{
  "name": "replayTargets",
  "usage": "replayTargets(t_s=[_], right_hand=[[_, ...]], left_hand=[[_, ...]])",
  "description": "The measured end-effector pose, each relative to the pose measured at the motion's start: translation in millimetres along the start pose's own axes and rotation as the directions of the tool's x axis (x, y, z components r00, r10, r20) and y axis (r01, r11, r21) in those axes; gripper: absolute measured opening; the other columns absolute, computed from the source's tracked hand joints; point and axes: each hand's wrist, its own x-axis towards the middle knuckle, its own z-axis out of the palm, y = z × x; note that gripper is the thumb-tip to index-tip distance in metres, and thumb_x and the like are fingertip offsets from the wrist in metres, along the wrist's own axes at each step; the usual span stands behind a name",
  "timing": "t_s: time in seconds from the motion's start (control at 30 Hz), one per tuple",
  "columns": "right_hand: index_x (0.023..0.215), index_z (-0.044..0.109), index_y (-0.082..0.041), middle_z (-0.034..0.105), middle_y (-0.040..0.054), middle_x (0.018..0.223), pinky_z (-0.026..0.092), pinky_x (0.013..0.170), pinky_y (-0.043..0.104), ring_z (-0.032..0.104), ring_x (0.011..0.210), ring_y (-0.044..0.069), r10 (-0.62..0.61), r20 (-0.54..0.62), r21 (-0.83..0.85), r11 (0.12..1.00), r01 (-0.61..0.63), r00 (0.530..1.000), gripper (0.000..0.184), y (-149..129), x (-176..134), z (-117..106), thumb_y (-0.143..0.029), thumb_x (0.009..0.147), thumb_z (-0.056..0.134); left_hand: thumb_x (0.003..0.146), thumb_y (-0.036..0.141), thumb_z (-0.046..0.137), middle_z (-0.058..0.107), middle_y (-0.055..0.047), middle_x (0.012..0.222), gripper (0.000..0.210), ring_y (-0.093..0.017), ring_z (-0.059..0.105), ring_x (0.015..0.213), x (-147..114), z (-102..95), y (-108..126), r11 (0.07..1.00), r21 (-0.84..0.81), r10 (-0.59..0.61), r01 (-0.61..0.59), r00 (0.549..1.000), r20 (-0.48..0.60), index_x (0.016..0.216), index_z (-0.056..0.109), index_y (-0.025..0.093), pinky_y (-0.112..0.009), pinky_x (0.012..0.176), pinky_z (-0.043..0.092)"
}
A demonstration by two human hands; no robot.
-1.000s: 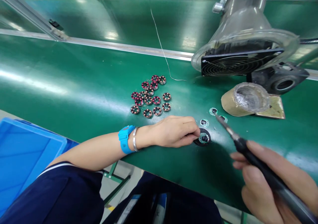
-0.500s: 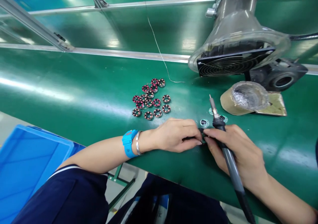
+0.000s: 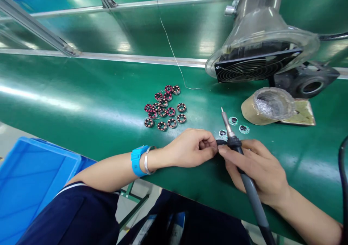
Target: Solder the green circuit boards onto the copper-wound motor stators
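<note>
My right hand (image 3: 261, 172) is closed around a soldering iron (image 3: 249, 181), whose bare metal tip points up and away from me. Its thumb and fingertips meet those of my left hand (image 3: 191, 149). That hand is pinched shut at a small dark part (image 3: 221, 142), mostly covered by the fingers, so I cannot make out its kind. Just beyond the fingertips lie three small round circuit boards, one of them a green-edged circuit board (image 3: 244, 129). Farther left is a cluster of several copper-wound motor stators (image 3: 172, 123), some with red rings.
A fume extractor (image 3: 258, 69) with a black fan grille overhangs the right back. Below it stand a tan cup (image 3: 257, 111) and a soldering iron stand (image 3: 310, 83). Solder wire (image 3: 174, 53) hangs down to the bench. A blue crate (image 3: 40, 179) sits at the lower left.
The soldering iron's tip has swung left, uncovering the circuit boards behind it. The fingers of my left hand have curled in more, and both hands remain together.
</note>
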Motion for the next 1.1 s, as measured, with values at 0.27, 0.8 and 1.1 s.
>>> replayTargets(t_s=[0.27,0.8,1.1], right_hand=[[0.139,0.054,-0.020,0.070,0.0021,0.087,0.053,0.072,0.031,0.063,0.080,0.016,0.106,-0.051,-0.027,0.994,-0.107,0.993,0.057,-6.9,2.1,-16.5,-0.002,0.085,0.061],[0.102,0.066,-0.026,0.065,0.0042,0.073,0.046,0.052,0.035,0.064,0.065,0.022,0.391,-0.057,0.149,0.913,-0.379,0.919,0.019,-31.3,0.3,-47.4,-0.018,0.088,0.056],[0.102,0.064,-0.025,0.065,0.0031,0.073,0.047,0.054,0.034,0.065,0.065,0.020,0.350,-0.024,0.111,0.932,-0.346,0.936,0.021,-30.8,6.8,-52.3,-0.013,0.087,0.056]], left_hand=[[0.080,0.013,0.062,0.066,0.002,0.070,0.005,-0.007,0.059,0.063,2.5,-3.5,4.7,0.995,0.005,-0.101,0.101,0.995,0.016,0.081,0.066,0.015,-0.017,0.060,0.046],[0.077,0.017,0.062,0.068,0.001,0.071,0.006,-0.009,0.061,0.064,4.1,-2.8,6.1,0.991,0.048,-0.121,0.121,0.993,-0.004,0.078,0.067,0.016,-0.020,0.060,0.048],[0.077,0.017,0.062,0.066,0.002,0.068,0.005,-0.008,0.059,0.062,4.3,-1.8,6.8,0.991,0.045,-0.125,0.125,0.992,-0.013,0.077,0.066,0.016,-0.019,0.059,0.047]])
